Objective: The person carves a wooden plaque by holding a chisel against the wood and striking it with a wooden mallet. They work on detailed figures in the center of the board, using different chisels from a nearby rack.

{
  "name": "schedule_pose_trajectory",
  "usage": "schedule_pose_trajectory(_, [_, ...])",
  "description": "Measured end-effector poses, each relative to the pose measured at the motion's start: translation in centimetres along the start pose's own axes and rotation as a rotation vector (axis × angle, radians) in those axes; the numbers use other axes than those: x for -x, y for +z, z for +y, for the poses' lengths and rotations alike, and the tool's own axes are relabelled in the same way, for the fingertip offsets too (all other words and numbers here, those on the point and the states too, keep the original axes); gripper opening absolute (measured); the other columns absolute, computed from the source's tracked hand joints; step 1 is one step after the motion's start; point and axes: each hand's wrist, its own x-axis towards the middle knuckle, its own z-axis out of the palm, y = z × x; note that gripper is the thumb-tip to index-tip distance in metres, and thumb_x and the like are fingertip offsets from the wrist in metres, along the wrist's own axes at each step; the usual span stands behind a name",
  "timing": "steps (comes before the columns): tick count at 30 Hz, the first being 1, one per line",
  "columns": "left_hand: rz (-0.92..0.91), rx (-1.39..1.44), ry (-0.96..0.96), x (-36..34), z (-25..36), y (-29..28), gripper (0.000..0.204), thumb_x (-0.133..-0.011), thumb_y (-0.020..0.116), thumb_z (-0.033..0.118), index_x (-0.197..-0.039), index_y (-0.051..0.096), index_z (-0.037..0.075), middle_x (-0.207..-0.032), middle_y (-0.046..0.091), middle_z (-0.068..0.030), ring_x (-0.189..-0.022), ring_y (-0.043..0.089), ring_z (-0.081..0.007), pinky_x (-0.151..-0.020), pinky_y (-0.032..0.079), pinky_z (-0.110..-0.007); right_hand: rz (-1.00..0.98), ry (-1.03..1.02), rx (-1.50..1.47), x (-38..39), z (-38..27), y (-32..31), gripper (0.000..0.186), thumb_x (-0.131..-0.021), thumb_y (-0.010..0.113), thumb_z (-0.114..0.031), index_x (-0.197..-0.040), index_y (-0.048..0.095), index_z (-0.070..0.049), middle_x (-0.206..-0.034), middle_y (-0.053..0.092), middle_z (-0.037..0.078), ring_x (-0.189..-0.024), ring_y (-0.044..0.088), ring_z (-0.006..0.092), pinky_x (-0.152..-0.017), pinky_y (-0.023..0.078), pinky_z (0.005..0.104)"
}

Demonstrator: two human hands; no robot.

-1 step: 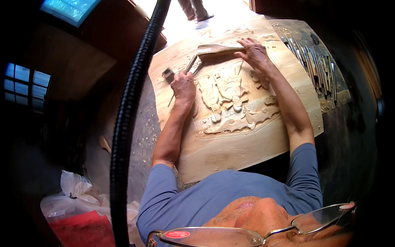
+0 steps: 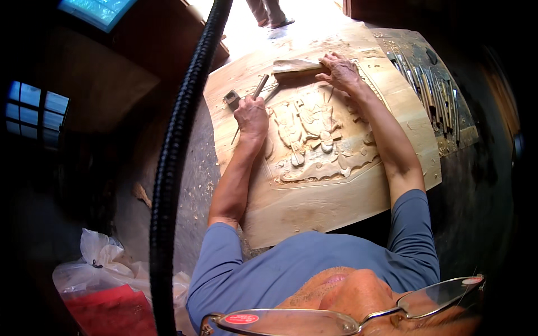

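My left hand (image 2: 251, 116) is closed round a chisel (image 2: 260, 86), its handle sticking out above the fist and its thin shaft below. Beside that fist lies a hammer-like tool with a block-shaped head (image 2: 231, 99); whether my fingers hold it too is hidden. Across the board, my right hand (image 2: 343, 74) has its fingers bent over the right end of a long, thick piece of wood (image 2: 297, 67). Both hands are over a pale wooden panel (image 2: 314, 210). Its relief carving (image 2: 314, 123) of figures and a wavy-edged band lies between my forearms.
Several carving tools (image 2: 434, 92) lie side by side on the worktop at the right. Wood chips are scattered about. A plastic bag (image 2: 103, 255) and red material (image 2: 115, 305) are at the lower left. A dark braided cable (image 2: 178, 140) crosses the view. Someone's legs (image 2: 266, 11) stand beyond the panel.
My right hand has shifted slightly left along the wood, its fingers more bent over the end. More of the carved border shows beside its wrist. My left hand keeps its grip.
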Motion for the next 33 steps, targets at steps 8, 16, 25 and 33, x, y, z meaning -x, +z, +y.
schedule_pose_trajectory(8, [0.07, 0.052, -0.032, -0.3, -1.8, 2.1, 0.017, -0.093, 0.061, 0.01, -0.088, 0.078, 0.009, -0.094, 0.073, -0.0103, -0.091, 0.071, -0.0275, -0.074, 0.058, -0.04, -0.099, 0.063, 0.127, -0.8, 0.0, 0.0, 0.03, -0.097, 0.072, -0.03, -0.106, 0.064, -0.003, -0.101, 0.071, 0.015, -0.09, 0.07, 0.0252, -0.082, 0.061, 0.0397])
schedule_pose_trajectory(16, [-0.027, 0.113, 0.137, -3.8, -0.8, 4.6, 0.018, -0.096, 0.058, 0.006, -0.091, 0.075, 0.006, -0.096, 0.074, -0.0146, -0.085, 0.072, -0.0257, -0.074, 0.06, -0.04, -0.006, 0.609, -1.239, 10.3, 4.9, -14.0, 0.044, -0.102, 0.066, -0.044, -0.118, 0.064, -0.002, -0.094, 0.07, 0.005, -0.06, 0.056, 0.0059, -0.053, 0.047, 0.0211])
schedule_pose_trajectory(25, [0.088, 0.222, 0.284, -3.7, 1.1, 3.6, 0.009, -0.082, 0.071, 0.009, -0.088, 0.078, 0.005, -0.113, 0.072, -0.0125, -0.108, 0.065, -0.0282, -0.085, 0.056, -0.044, 0.197, 0.662, -1.716, 28.2, 6.4, -20.6, 0.026, -0.108, 0.059, -0.037, -0.105, 0.053, -0.012, -0.085, 0.056, 0.003, -0.052, 0.048, 0.0041, -0.045, 0.04, 0.0185])
schedule_pose_trajectory(33, [0.174, 0.419, -0.013, -6.1, -2.0, 4.5, 0.013, -0.095, 0.061, 0.018, -0.092, 0.065, 0.007, -0.101, 0.063, -0.0162, -0.093, 0.064, -0.0299, -0.074, 0.058, -0.043, 0.286, 0.673, -1.797, 30.3, 3.7, -19.1, 0.027, -0.108, 0.058, -0.035, -0.103, 0.048, -0.011, -0.082, 0.052, 0.003, -0.052, 0.044, 0.0057, -0.046, 0.038, 0.0186])
